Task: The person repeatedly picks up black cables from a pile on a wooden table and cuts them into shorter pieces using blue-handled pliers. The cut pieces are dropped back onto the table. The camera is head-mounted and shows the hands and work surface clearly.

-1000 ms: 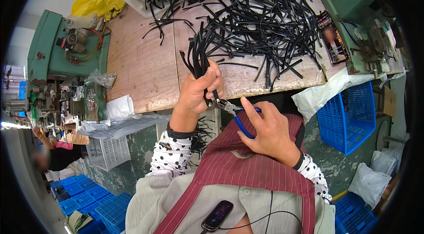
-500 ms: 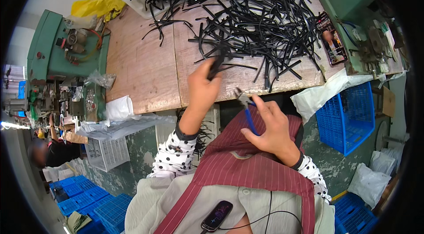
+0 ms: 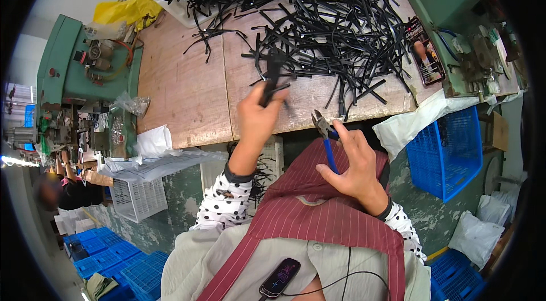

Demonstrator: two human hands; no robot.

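Note:
My left hand [image 3: 259, 119] is closed round a small bundle of thin black plastic pieces [image 3: 274, 73], blurred by motion, above the front of the wooden table. These pieces look like glasses temples. In my right hand [image 3: 355, 164] are diagonal cutting pliers [image 3: 329, 147] with blue handles, jaws pointing up and slightly apart, just in front of the table edge. My right fingers lie loosely about the handles. Beyond both hands spreads a large pile of similar black pieces [image 3: 341, 45], long and slim, some with bent ends.
Green machines [image 3: 60, 68] flank the wooden table [image 3: 182, 79] on both sides. A printed card or phone-like item [image 3: 425, 54] lies at the table's right. A blue crate [image 3: 446, 153] and a white crate [image 3: 139, 196] stand below. Another person [image 3: 79, 190] is at far left.
My left hand has shifted slightly down and left, its bundle now more upright. The pliers in my right hand have moved a little to the right, and their jaws look wider apart.

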